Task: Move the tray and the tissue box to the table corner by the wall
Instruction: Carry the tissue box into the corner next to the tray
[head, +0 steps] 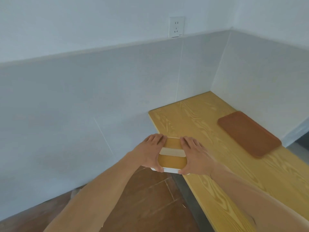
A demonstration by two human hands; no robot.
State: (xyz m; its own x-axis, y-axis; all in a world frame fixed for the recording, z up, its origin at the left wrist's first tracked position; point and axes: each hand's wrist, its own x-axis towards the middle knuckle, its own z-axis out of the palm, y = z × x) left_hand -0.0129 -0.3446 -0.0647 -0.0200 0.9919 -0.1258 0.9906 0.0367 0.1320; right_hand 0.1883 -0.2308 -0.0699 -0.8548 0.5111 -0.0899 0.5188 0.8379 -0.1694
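The tissue box [172,154] has a wooden top with a pale slot and a white body. I hold it by its two short sides at the table's left edge, partly over the floor. My left hand [150,151] clasps its left side. On its right side lies my right hand [196,156]. The brown tray [249,133] lies flat on the yellow wooden table [192,114], to the right of the box and close to the right wall.
White walls meet in a corner behind the table's far end. A wall socket [176,27] sits high on the back wall. Brown tiled floor [147,206] lies left of the table, below my forearms.
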